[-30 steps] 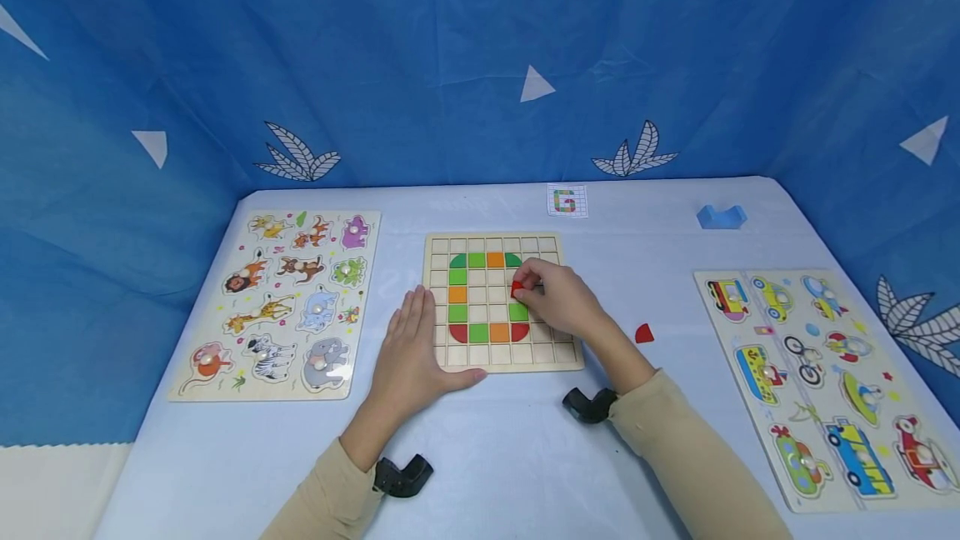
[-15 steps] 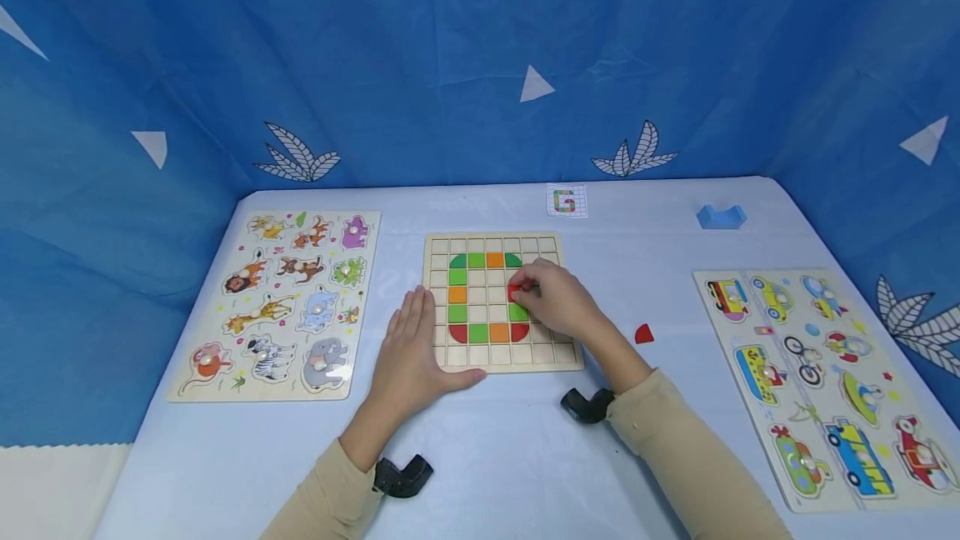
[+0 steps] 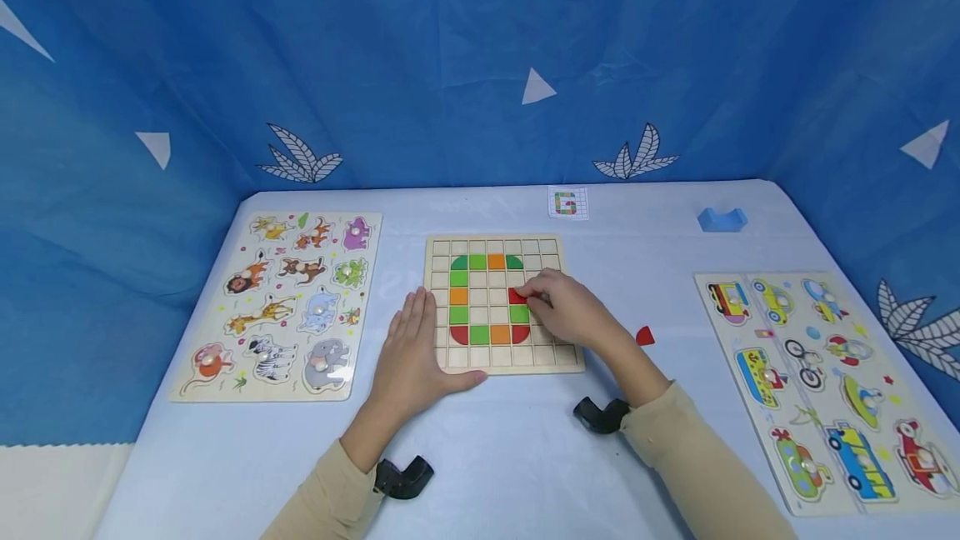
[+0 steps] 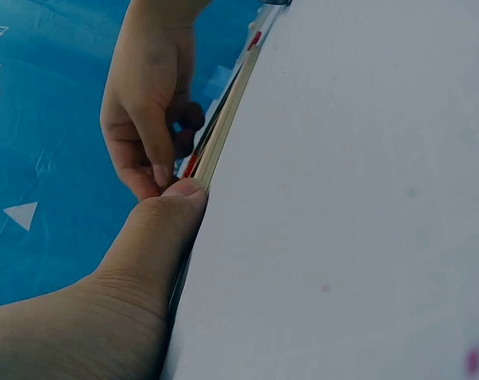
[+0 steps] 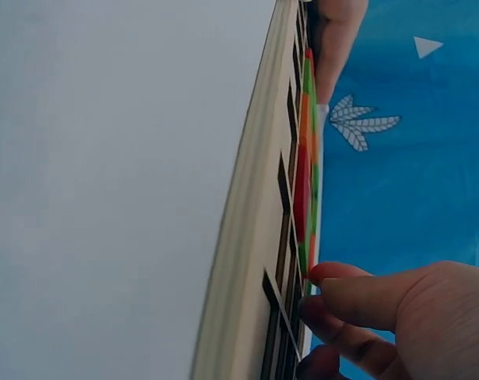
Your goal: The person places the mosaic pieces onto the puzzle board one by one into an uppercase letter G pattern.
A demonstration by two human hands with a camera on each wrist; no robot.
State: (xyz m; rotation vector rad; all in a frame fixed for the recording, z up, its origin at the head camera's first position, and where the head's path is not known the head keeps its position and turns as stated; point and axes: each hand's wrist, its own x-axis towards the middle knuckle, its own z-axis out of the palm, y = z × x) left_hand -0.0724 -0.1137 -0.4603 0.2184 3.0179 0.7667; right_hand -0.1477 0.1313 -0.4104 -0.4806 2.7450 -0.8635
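Observation:
A wooden grid board carries a ring of green, orange and red tiles, square and quarter-round. With bent thumb and index finger, my right hand holds a small red tile at its right edge, low over a cell above a green square tile. Its exact outline is partly covered by the fingertips. My left hand lies flat with fingers straight along the board's left edge, thumb at the front edge. In the left wrist view, the left thumb touches the board's side.
A loose red quarter-round tile lies right of the board. Behind stand a small pattern card and a blue block. An animal puzzle board lies at left, a vehicle puzzle board at right.
The red tile has come down from a tilted hold to lying nearly flat at its cell. My right hand has shifted slightly right and lower; the left hand stays put.

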